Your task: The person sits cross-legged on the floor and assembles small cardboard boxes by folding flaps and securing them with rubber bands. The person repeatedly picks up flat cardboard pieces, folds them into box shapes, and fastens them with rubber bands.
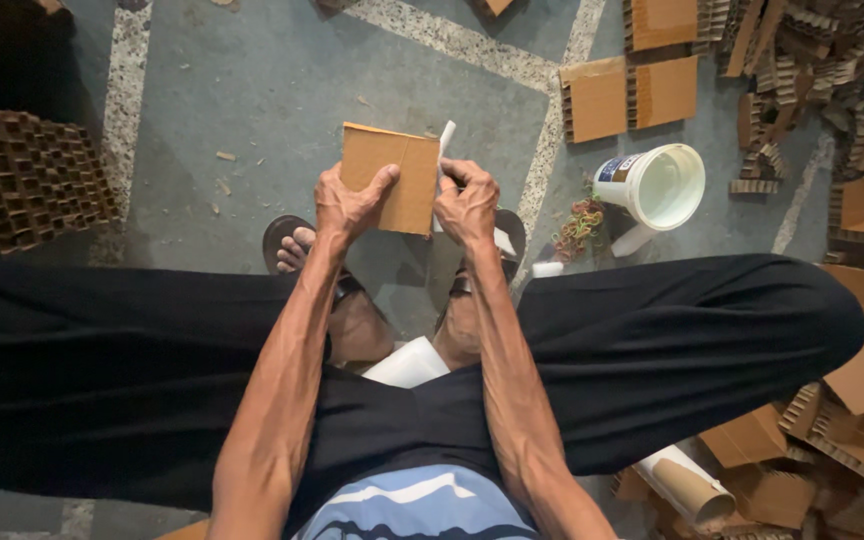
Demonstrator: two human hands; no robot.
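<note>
— What was the floor [272, 90] like?

— Grey concrete, worn, crossed by pale speckled terrazzo strips [452, 40] that ran in lines across it. Small brown scraps [224, 156] lay scattered on the bare part.

— And around the edges?

— At the left stood a dark honeycomb cardboard block [22, 180], in shadow. At the upper right lay flat cardboard pieces [632, 95] beside a heap of corrugated offcuts [822, 60]. A white plastic bucket [657, 185] lay tipped on its side, with a tangle of rubber bands [577, 225] just beside it.

— Anything lower down?

— More cardboard boxes [852, 400] and a cardboard tube [692, 490] at the lower right. The light was soft and even.
</note>
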